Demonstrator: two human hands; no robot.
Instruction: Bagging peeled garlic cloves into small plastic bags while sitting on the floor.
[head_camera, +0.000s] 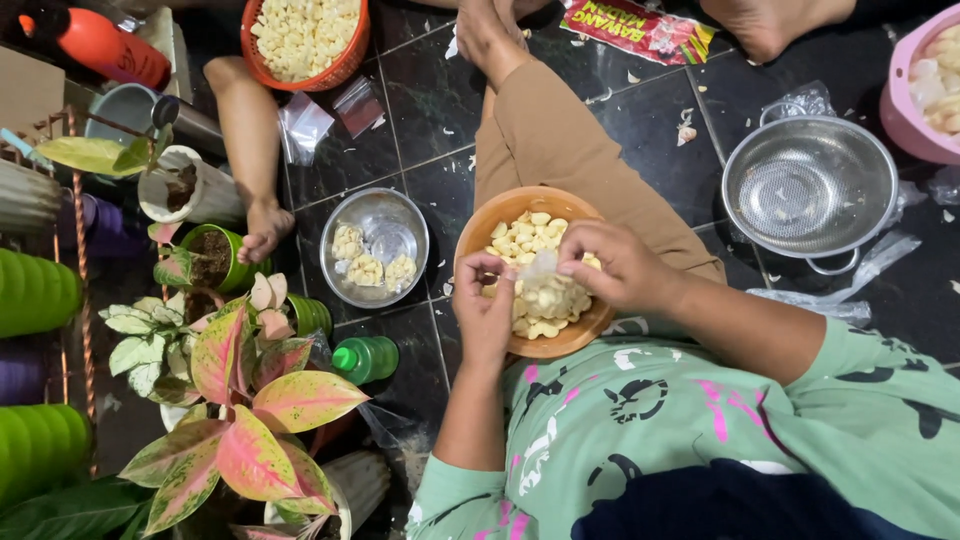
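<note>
Both hands meet over an orange bowl (480, 235) of peeled garlic cloves resting on the person's lap. The left hand (486, 310) and the right hand (615, 268) each pinch a small clear plastic bag (545, 290) of cloves, fingers closed on its top edge; it hangs between them, just above the bowl. A steel bowl (375, 247) sits just beside, a colander (808, 188) farther right.

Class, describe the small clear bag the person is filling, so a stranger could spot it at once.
Find the orange-brown bowl of peeled garlic cloves on the person's lap. Above its middle, the left hand and right hand hold a small clear plastic bag between them. Unlike the loose cloves, its cloves are wrapped in shiny film.
</note>
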